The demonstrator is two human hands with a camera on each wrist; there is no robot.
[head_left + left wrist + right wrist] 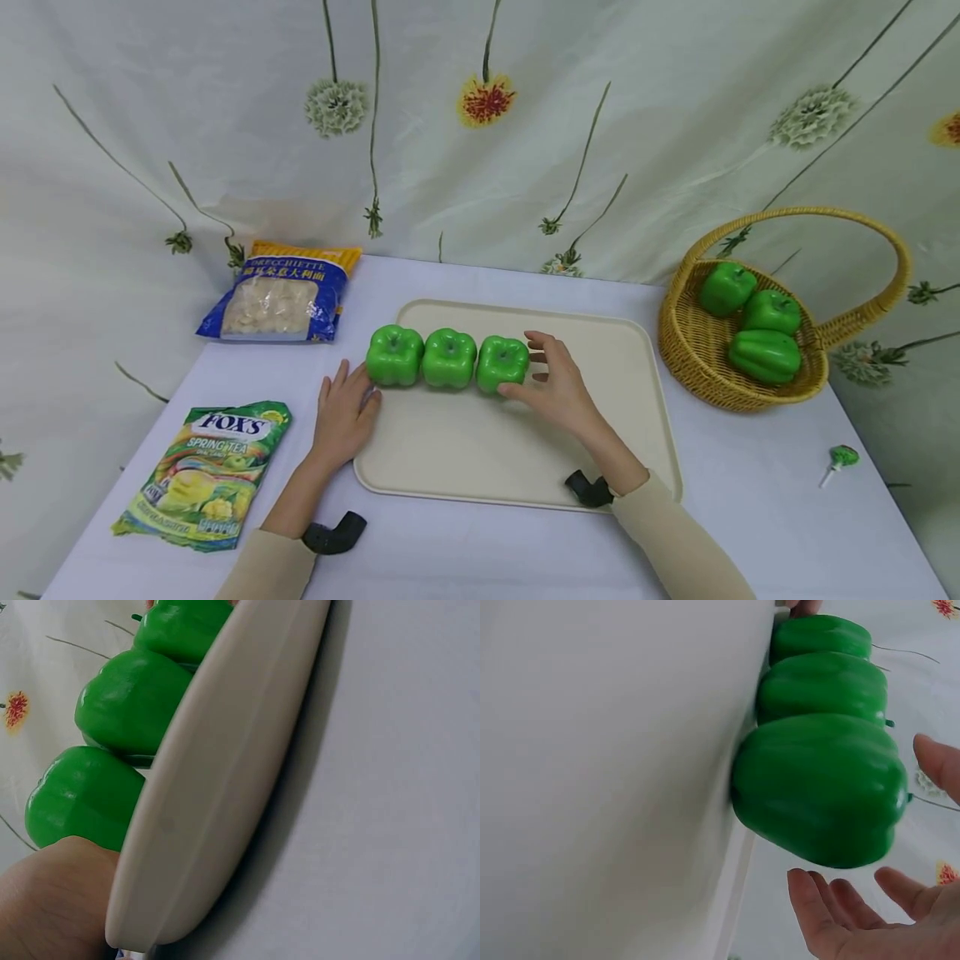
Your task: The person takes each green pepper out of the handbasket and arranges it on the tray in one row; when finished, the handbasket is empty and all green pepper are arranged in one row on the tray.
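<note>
Arms: both reached forward; left forearm beside the tray (465, 454), right forearm across its near edge.
Left hand (348, 418): loosely extended beside left-end pepper (394, 356); contact unclear.
Right hand (558, 387): spread around right-end pepper (502, 365), not gripping.
Peppers: three-in-a-row on tray, middle pepper (449, 358) between.
Hidden: left fingertips mostly, in left wrist view.

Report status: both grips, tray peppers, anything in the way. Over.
Left grip open beside left pepper, contact unclear. Right grip open beside right pepper, not clasping. Three green peppers in a row on tray. Nothing seen blocking either grip.
</note>
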